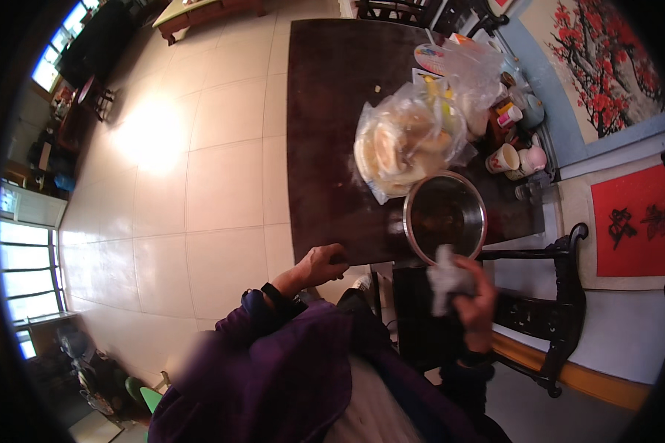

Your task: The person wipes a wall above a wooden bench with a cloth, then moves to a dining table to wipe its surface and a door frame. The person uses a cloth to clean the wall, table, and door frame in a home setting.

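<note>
My right hand [476, 296] grips a crumpled whitish cloth or tissue [448, 279], blurred, just on my side of a round metal basin [482, 213]. In this view the cloth's upper tip overlaps the near rim. Dark contents fill the basin's shaded inside, too dim to make out. It stands near the front edge of a dark wooden table [332, 133]. By the table's near left corner is my left hand [322, 263], its fingers curled. No object shows in it, but its palm side is hidden.
Clear plastic bags of flat, pale bread-like food [399, 144] lie beyond the basin. A paper cup [502, 159], a pink-lidded container [532, 159] and several jars line the wall side. A carved dark wooden chair [568, 310] stands at right. Tiled floor [224, 183] extends left.
</note>
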Available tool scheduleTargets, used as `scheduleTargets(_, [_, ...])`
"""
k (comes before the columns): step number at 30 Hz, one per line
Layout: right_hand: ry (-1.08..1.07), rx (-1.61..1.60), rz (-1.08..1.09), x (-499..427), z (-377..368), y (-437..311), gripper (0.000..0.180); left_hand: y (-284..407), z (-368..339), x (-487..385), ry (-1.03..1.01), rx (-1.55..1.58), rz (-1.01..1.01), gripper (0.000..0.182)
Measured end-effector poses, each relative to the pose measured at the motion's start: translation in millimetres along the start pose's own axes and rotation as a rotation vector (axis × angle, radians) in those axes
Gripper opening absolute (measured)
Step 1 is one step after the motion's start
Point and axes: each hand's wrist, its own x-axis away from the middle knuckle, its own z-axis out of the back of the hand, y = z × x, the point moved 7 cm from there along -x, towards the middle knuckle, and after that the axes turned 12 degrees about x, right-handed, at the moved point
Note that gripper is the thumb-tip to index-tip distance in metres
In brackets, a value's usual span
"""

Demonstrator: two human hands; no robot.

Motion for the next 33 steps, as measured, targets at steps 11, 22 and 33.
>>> scheduleTargets(11, [-0.298, 0.546, 0.443, -41.2, -306.6, -22.9, 0.058, -34.7, 110.7, 88.1, 0.129, 0.331, 0.095, 0.027])
scheduleTargets(22, [-0.279, 0.496, 0.508, -44.5, -318.7, -17.7, 0.055, -49.5, 110.8, 85.6, 0.221, 0.246, 0.029, 0.032])
scheduleTargets(33, [0.081, 0.548, 0.240, -7.6, -182.3, 61.1, 0.052, -45.1, 101.0, 59.1, 0.335, 0.015, 0.125, 0.022])
